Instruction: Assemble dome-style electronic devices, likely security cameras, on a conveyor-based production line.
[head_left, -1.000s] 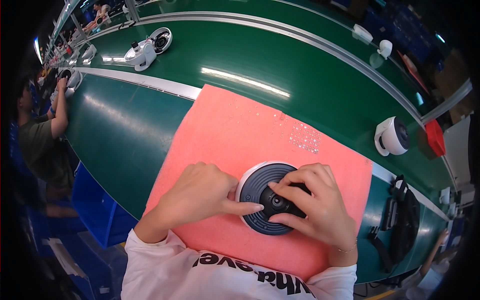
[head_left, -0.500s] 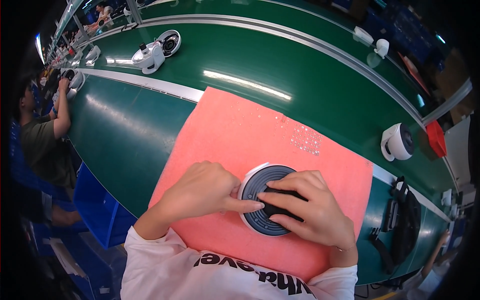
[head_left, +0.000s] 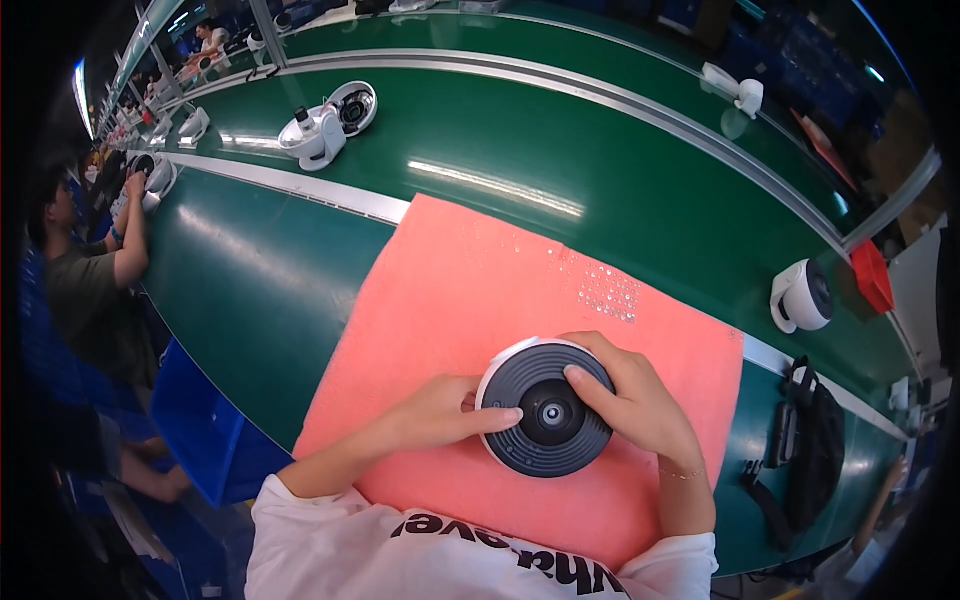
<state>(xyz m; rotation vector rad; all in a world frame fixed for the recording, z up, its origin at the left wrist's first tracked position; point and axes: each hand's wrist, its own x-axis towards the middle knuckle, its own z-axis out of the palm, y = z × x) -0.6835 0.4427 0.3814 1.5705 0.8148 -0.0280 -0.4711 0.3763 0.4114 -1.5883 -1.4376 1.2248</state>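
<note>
A round camera [head_left: 552, 455] with a white rim, dark ringed front and a lens in its middle faces up above the pink foam mat [head_left: 400, 290]. My left hand [head_left: 450, 410] grips its left side, the thumb lying on the dark ringed face and the other fingers tucked by the rim. From the right, my right hand [head_left: 635, 395] holds the upper right edge, thumb on the face near the lens. The camera's underside is hidden. Several small shiny pieces [head_left: 608, 292] lie in rows on the far part of the mat.
An open white camera unit [head_left: 318, 135] sits on the green conveyor [head_left: 450, 130] at the far left. Another white camera [head_left: 800, 297] stands at the right, near a red bin [head_left: 872, 276]. A black bag [head_left: 815, 450] lies right of the mat. A co-worker [head_left: 85, 270] works at left, beside a blue bin [head_left: 200, 425].
My right hand has moved off the camera's centre to its upper right edge, uncovering the lens. The left thumb stays on the ringed face. The conveyor's open unit appears slightly lower right in view.
</note>
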